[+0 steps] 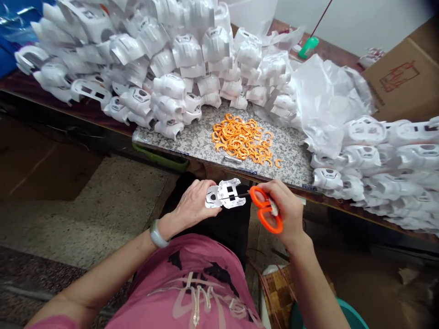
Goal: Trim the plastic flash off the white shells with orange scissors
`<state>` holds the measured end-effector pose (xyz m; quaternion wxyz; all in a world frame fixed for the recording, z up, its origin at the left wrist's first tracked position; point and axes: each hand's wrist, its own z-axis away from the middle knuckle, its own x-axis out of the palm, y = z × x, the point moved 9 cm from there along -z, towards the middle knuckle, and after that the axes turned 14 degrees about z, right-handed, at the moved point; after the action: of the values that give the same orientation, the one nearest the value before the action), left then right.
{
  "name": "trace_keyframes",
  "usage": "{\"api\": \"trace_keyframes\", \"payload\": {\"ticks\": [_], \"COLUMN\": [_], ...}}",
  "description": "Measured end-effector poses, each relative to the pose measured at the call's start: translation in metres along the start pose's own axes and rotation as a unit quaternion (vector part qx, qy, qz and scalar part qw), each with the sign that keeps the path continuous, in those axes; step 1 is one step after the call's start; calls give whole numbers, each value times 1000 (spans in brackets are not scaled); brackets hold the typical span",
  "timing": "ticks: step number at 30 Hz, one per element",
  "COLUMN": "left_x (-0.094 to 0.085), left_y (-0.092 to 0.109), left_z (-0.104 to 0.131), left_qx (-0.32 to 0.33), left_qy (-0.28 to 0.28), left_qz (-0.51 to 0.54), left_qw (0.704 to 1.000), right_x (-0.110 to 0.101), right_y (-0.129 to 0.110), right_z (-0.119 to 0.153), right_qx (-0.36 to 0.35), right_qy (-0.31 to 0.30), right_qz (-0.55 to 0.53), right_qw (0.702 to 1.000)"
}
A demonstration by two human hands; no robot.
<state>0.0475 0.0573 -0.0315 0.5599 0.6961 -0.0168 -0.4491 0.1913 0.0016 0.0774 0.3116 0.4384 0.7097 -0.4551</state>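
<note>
My left hand [195, 203] grips the left end of a white plastic shell part [231, 194] with dark rectangular openings, held over my lap in front of the table edge. Fingers of my right hand [286, 210] are closed round a pair of scissors with orange handles [262, 201]. The dark scissor blades point left and reach over the shell part; whether they touch it I cannot tell. Beyond both hands, a pile of small orange curved pieces [240, 137] lies on the speckled tabletop [293, 160]. A small metallic cylinder [232, 159] rests near its front edge.
Stacks of white plastic shells [169, 87] line the back and left. More stacked shells [363, 157] stand at right beside a clear plastic bag [329, 91] and a cardboard box [408, 82]. A green bottle [308, 47] is behind. Below right sits a woven basket [279, 292].
</note>
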Motion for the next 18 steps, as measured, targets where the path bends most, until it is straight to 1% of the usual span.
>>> {"api": "trace_keyframes", "payload": {"ticks": [3,13,18], "left_x": [1,4,6], "left_y": [1,2,1], "left_z": [0,1,1], "left_qx": [1,0,9], "left_qy": [-3,-22,-20], "left_qz": [-18,-22,-30], "left_qw": [1000,1000,999], "right_x": [8,17,21], "right_y": [-3,-7,-18], "right_z": [1,3,3], "right_qx": [-16,-47,-81], "right_qy": [-16,-37,-55], "right_qz": [7,43,79], "right_qw": [1000,997,992]}}
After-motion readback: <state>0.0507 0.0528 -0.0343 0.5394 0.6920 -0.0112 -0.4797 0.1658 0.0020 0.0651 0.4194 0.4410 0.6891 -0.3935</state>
